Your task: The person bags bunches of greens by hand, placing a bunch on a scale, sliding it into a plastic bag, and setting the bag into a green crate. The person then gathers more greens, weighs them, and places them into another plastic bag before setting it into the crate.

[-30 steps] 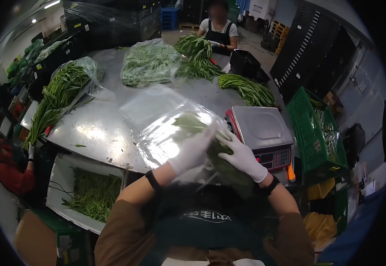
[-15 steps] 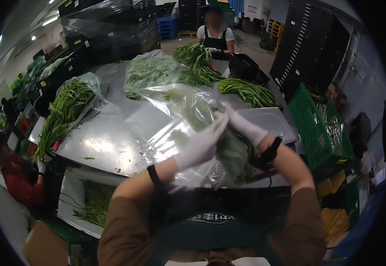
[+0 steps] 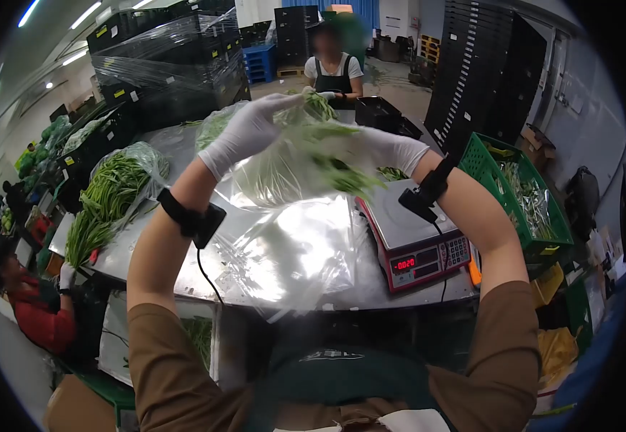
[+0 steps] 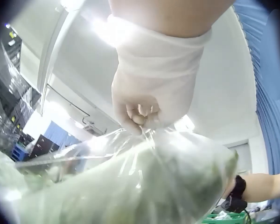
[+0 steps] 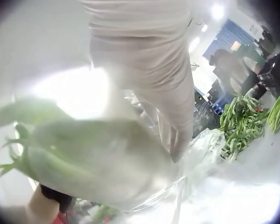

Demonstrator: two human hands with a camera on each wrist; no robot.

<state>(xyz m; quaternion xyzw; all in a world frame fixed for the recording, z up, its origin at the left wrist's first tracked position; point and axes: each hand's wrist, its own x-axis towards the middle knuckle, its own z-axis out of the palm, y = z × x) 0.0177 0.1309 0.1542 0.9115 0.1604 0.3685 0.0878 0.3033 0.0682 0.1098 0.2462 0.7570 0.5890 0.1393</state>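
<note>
A clear plastic bag [image 3: 277, 169] of leafy green stalks [image 3: 342, 173] hangs raised above the metal table, with leaf ends poking out on the right. My gloved left hand [image 3: 248, 133] grips the bag's gathered top; in the left wrist view, its curled fingers [image 4: 142, 114] pinch the film. On the bag's other side, my gloved right hand [image 3: 392, 149] is blurred by motion. In the right wrist view, that right hand [image 5: 149, 79] holds the film, fingers pointing down beside the bagged greens [image 5: 93, 154]. Beneath the bag, more flat clear bags [image 3: 298, 252] lie on the table.
A red scale [image 3: 417, 252] with a lit display stands at right, before a green crate [image 3: 543, 237]. Bundled greens [image 3: 115, 187] lie at left, above a white bin [image 3: 115, 331]. One person [image 3: 334, 68] works across the table, another [image 3: 39, 317] at left.
Both hands have lifted the bag of greens from low over the table, up and away from my body. They have moved apart, and the scale's display has come into view.
</note>
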